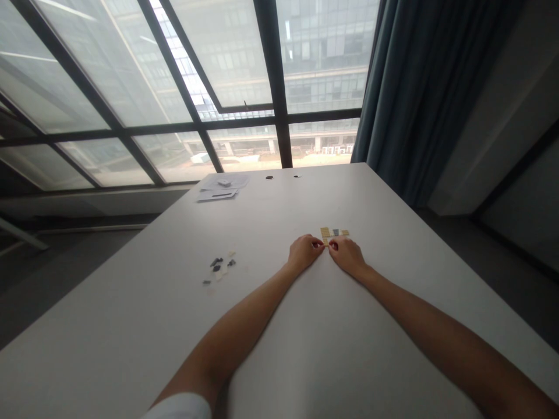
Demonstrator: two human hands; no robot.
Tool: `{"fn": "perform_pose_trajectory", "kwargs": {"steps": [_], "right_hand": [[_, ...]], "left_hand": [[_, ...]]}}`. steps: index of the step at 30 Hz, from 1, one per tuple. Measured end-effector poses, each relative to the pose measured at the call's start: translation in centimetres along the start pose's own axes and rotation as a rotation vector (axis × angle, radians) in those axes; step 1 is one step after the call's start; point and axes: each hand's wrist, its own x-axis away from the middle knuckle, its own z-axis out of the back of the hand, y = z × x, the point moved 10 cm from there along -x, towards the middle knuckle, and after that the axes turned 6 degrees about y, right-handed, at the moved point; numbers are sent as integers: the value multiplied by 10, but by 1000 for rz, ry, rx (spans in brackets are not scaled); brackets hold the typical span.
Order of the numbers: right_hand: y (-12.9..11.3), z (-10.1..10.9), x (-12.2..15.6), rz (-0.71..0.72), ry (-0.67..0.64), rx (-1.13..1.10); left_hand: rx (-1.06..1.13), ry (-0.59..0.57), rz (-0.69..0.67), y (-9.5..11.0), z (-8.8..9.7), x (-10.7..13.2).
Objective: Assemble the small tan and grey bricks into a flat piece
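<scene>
My left hand (304, 252) and my right hand (347, 254) rest close together on the white table (271, 349), fingers pinched toward each other. Between their fingertips is a small yellow building-block piece (325, 241); its edges are partly hidden by the fingers. Just beyond it lies a flat yellow block piece (325, 231) with what look like rows of studs. To the right of that sit a grey piece (336, 232) and another yellow piece (345, 232), in line with it. Whether these pieces are joined or only touching is too small to tell.
Left of my arms, loose dark grey pieces (216, 262) lie scattered with pale pieces (224, 270). Papers (218, 195) with a small white object (224, 183) on top lie at the far left edge. A round dark hole (269, 177) shows near the far edge, before the windows.
</scene>
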Motion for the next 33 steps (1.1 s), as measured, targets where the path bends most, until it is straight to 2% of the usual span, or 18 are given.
{"fn": "perform_pose_trajectory", "kwargs": {"steps": [33], "right_hand": [[0,-1,0,-18,-14,2]], "left_hand": [[12,9,-2,-2,-2,-1]]}}
